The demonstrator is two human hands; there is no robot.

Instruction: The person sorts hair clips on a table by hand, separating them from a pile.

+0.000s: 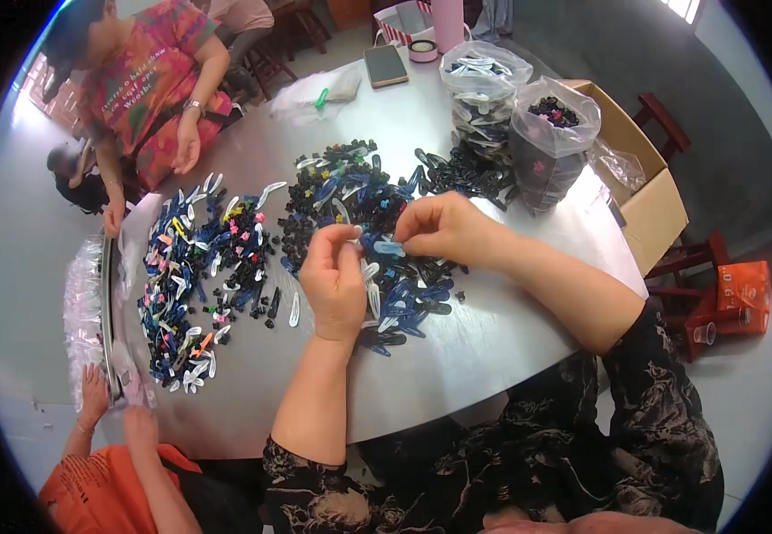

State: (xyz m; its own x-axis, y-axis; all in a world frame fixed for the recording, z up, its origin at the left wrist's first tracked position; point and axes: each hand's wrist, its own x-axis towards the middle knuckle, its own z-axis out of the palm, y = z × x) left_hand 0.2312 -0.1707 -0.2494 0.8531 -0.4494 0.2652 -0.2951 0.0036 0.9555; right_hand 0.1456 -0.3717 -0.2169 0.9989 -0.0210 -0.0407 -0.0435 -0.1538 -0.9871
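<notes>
My right hand [453, 233] is closed in a pinch on a light blue snap hair clip [390, 249]. Just left of it, my left hand [333, 283] has its thumb and index finger drawn together, and what lies between those fingertips is too small to make out. Under and around both hands spreads a pile of hair clips [411, 298], mostly blue, black and white. Behind them the heap continues with small black claw clips [299, 214] and a few coloured ones.
Another mixed clip pile [168, 294] lies left on the metal table [457, 374]. Two clear bags of clips, one bag [479, 111] and another bag [553, 147], stand beside a cardboard box [649, 200]. A phone [386, 67] lies at the back. Two other people work at the left.
</notes>
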